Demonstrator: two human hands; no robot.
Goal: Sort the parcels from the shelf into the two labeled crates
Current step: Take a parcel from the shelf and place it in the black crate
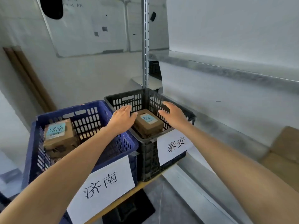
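A black crate point(168, 160) with a white label reading 泰安 stands on the right; a blue crate point(113, 149) labelled 济南 stands on the left. A brown parcel point(149, 125) with a blue sticker lies in the black crate. My left hand point(123, 118) hovers at its left side and my right hand point(174, 113) at its right, both with fingers spread and apart from the box. Another brown parcel point(59, 136) with a blue 济南 sticker lies in the blue crate.
Both crates sit on a low wooden platform point(142, 185). A metal shelf point(226, 68) runs along the right, with its upright post point(145, 46) behind the black crate. A cardboard box point(284, 152) lies at the far right. A whiteboard point(90, 29) hangs on the back wall.
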